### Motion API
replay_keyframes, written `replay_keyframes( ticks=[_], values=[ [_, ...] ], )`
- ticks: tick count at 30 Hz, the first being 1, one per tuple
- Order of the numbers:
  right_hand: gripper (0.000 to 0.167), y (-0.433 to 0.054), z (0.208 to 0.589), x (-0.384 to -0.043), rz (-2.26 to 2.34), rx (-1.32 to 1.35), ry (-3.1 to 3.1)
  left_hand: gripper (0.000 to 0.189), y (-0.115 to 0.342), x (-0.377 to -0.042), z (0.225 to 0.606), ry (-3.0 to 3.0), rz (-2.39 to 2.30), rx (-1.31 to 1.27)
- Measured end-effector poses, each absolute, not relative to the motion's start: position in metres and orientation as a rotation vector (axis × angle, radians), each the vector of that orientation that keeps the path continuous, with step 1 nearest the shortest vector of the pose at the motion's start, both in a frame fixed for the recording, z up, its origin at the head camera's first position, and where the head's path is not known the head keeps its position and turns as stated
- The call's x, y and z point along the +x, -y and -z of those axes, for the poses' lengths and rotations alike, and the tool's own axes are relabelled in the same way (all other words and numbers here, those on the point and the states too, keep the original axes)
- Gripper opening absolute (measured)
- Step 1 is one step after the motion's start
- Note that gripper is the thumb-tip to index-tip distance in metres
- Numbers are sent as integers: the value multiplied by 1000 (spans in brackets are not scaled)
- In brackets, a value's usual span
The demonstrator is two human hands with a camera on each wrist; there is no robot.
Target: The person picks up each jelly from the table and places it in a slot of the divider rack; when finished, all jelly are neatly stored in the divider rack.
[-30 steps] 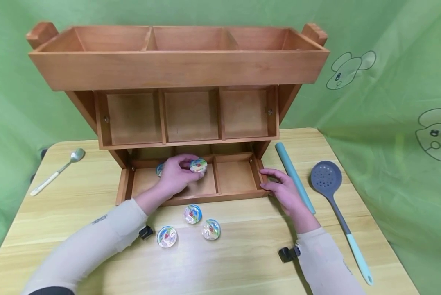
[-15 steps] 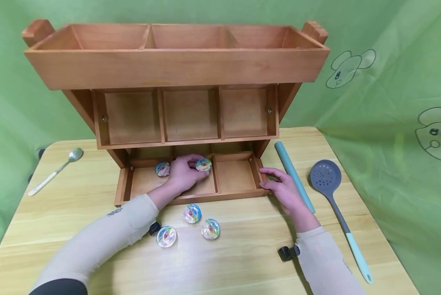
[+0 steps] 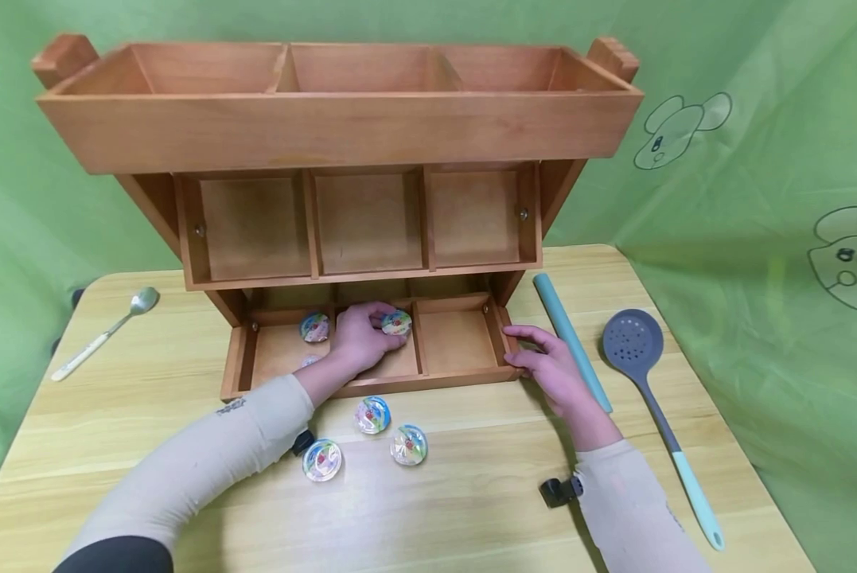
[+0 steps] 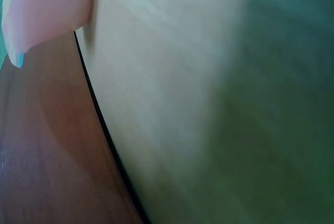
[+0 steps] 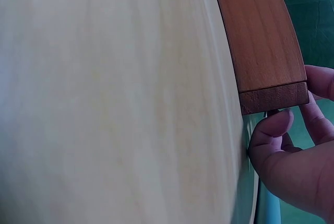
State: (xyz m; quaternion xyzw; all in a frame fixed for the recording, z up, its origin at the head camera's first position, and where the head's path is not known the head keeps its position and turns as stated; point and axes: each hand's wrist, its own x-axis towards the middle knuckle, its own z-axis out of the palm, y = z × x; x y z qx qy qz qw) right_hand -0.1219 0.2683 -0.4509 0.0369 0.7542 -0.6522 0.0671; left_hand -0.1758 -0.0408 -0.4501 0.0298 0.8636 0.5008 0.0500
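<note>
Three-tier wooden rack (image 3: 342,131) on wood-grain counter (image 3: 500,509), green cloth (image 3: 743,183) behind. L hand (image 3: 365,338): grip closed, thumb & fingers pinching a foil-lidded jelly cup (image 3: 396,322) in ctr. compartment of bottom tray (image 3: 457,342), nr. its rear R corner; whether cup base touches tray floor cannot be told. R hand (image 3: 553,366): grip bent about R end of same tray, thumb at front corner, index finger farther back. L compartment: second cup (image 3: 314,327) toward rear R, plus third cup (image 3: 310,360), partly hidden by L wrist. On counter before tray, well apart from R hand: rear cup (image 3: 373,415), R cup (image 3: 409,445), L cup (image 3: 322,460). Far L: metal spoon (image 3: 107,337), pale handle. Just beside R hand: teal rod (image 3: 573,342); farther R, gray perforated skimmer (image 3: 632,350) w/ aqua handle end.
</note>
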Motion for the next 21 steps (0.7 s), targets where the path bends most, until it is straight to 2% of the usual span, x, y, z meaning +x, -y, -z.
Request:
replay_keyframes(
  ticks=[21],
  values=[
    [46,-269,452,-121,1967,115,-2272,41,39,-174,449,-2625,-1587,24]
  ],
)
